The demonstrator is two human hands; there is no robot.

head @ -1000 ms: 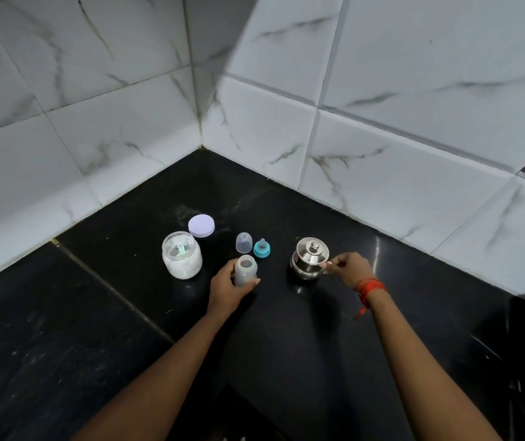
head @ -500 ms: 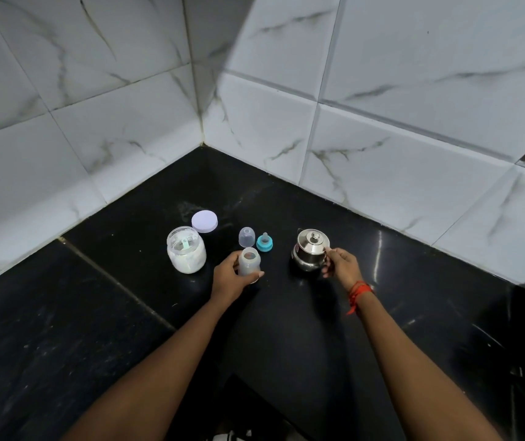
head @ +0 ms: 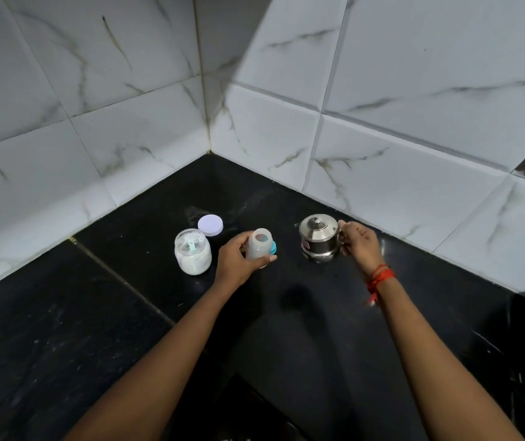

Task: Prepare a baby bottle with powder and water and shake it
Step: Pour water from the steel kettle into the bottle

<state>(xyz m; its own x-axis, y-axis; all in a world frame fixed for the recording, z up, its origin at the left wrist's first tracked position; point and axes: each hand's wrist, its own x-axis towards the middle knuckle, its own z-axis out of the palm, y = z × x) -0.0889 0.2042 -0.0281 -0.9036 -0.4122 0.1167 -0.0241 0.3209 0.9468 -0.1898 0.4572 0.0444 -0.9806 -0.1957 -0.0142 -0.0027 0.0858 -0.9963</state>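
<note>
Head view, looking down into a tiled corner. Holding the baby bottle [head: 259, 249] in the left hand [head: 237, 261], fingers curled round its body, open mouth turned up toward the camera, on the bench [head: 121, 313] or just above it; impossible to tell which. Gripping the side handle of the small steel pot [head: 317, 240] with the right hand [head: 359, 246], fingers clenched on it, lid sitting on top. Judging from the task, probably the water step: pouring from pot into bottle.

To do it well: bring the bottle mouth close under the edge of the pot, hold the bottle upright and steady, and tilt the pot slowly, given the narrow mouth and the wide pot. Mind the lid, possibly loose and able to slide off at a steep tilt. Perhaps a small pouring lip on the side facing the bottle; too small to be sure. Stop below the neck, leaving room for the shaking. Powder in the bottle or not: impossible to tell.

Around: just left of the left hand, an open powder jar [head: 192, 261] with white powder and a pale scoop [head: 192, 246] lying inside. Behind the jar, its lilac lid [head: 210, 225], flat on the bench. Behind the bottle and partly hidden by it, a teal teat ring [head: 274, 248], needed afterwards for closing. Round the right wrist, a red thread [head: 380, 276]. Nothing between bottle and pot to block the pour; only the open jar near the left hand, easy to knock when moving back.
</note>
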